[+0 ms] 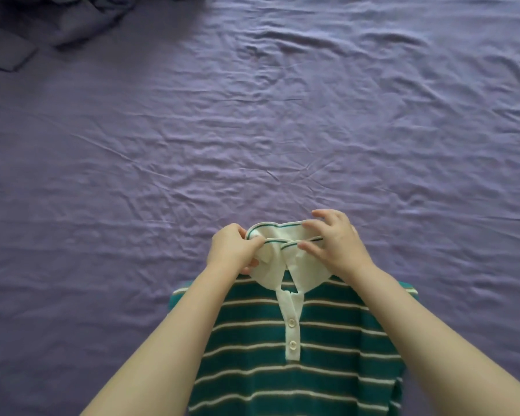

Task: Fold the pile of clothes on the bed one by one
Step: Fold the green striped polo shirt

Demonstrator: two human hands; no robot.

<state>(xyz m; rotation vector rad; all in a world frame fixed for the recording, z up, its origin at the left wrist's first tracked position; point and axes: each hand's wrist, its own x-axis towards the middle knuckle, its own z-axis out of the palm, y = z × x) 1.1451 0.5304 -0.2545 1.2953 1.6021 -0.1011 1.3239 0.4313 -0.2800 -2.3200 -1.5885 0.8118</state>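
A teal polo shirt (297, 349) with white and brown stripes lies flat on the purple bed sheet (252, 130), front side up, at the bottom middle of the view. Its white collar (278, 273) points away from me, and a white button placket runs down from it. My left hand (234, 246) pinches the left side of the collar. My right hand (335, 244) holds the right side of the collar with its fingers spread over the edge. Both forearms cover the shirt's shoulders.
A crumpled dark bluish-purple garment (42, 22) lies at the far left corner of the bed. The wrinkled sheet stretches all around the shirt.
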